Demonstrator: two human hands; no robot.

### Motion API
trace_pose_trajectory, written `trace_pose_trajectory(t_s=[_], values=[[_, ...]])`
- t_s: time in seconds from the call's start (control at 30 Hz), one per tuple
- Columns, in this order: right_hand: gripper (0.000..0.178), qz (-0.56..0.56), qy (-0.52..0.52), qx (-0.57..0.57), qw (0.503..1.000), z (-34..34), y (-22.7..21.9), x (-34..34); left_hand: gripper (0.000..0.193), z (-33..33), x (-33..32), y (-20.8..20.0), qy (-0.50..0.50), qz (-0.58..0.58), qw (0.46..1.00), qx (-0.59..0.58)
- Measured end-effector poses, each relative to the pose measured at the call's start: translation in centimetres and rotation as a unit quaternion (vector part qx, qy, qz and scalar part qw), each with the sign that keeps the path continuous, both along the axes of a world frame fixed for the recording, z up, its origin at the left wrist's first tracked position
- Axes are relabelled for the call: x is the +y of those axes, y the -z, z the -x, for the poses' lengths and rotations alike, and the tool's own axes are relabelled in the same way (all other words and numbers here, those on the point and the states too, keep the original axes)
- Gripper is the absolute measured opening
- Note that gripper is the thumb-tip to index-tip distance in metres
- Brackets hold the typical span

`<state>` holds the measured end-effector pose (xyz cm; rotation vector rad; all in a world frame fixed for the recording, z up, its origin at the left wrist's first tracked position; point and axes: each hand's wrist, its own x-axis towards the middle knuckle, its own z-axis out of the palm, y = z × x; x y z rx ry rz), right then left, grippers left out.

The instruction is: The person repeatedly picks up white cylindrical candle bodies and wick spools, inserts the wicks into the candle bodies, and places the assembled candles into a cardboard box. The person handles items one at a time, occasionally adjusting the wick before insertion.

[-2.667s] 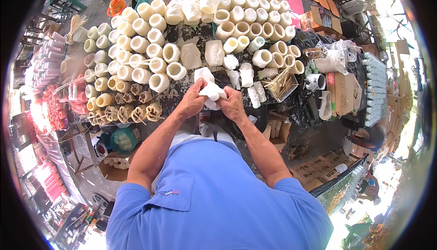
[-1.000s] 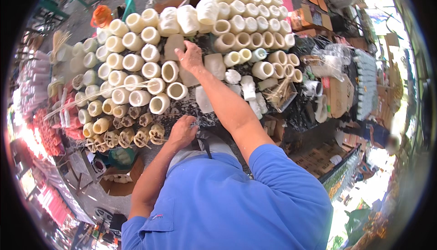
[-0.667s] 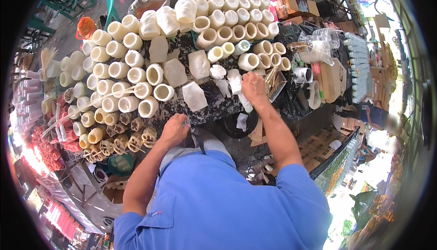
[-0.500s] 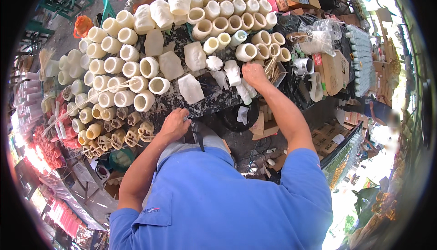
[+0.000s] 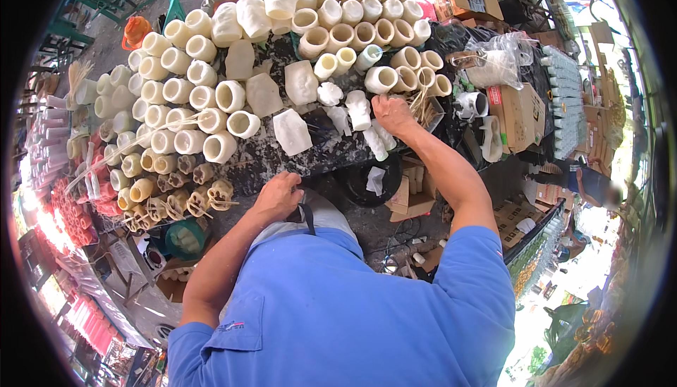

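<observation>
My left hand (image 5: 280,195) is at the near edge of the black table (image 5: 264,167), fingers curled inward; whether anything is in them is hidden. My right hand (image 5: 393,114) reaches over the table with bent, closed fingers, and what they hold, if anything, cannot be made out. It is right beside a lumpy white wax piece (image 5: 359,110) and a bundle of thin pale sticks or wicks (image 5: 422,110). Just beyond it lies a hollow cream wax cup (image 5: 381,80). Between my hands are flat white wax slabs (image 5: 292,132) and a crumpled white lump (image 5: 329,94).
Rows of cream wax cups (image 5: 176,91) fill the table's left side, with more cups (image 5: 340,35) at the back. Brown cardboard boxes (image 5: 518,113) and a clear plastic bag (image 5: 491,68) are at right. Below the edge sits a black round basin (image 5: 367,181).
My left hand has shifted slightly right and down in the picture. My right hand stays by the wax pieces and wicks. The whole view has tilted a little.
</observation>
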<state>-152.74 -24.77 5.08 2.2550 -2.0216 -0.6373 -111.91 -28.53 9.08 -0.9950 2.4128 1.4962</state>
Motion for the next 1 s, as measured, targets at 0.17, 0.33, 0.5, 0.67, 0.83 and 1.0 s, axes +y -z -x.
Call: trace_pose_trajectory(t_s=[0.17, 0.33, 0.5, 0.67, 0.83, 1.0], values=[[0.024, 0.117, 0.009, -0.073, 0.990, -0.4, -5.2, 1.1, 0.027, 0.4, 0.5, 0.4, 0.004, 0.005, 1.000, 0.005], [0.039, 0.210, 0.216, -0.296, 0.906, -3.5, -6.8, 7.7, 0.030, 1.7, 0.7, 0.8, 0.020, -0.022, 1.000, 0.002], [0.045, 0.348, 0.286, -0.377, 0.810, -6.3, -0.2, 13.0, 0.053, 2.9, 1.5, 1.1, -0.111, 0.012, 0.993, -0.042], [0.053, 0.340, 0.336, -0.334, 0.812, -7.1, 4.5, 15.3, 0.093, 4.3, 0.2, 2.3, -0.262, 0.080, 0.961, -0.026], [0.054, 0.338, 0.331, -0.316, 0.823, -7.8, 4.0, 14.9, 0.094, 5.3, -1.9, 4.6, -0.052, 0.313, 0.945, -0.082], [0.049, 0.359, 0.265, -0.222, 0.867, -10.4, -0.3, 13.3, 0.052, 5.2, -3.2, 5.9, -0.079, 0.301, 0.950, -0.011]])
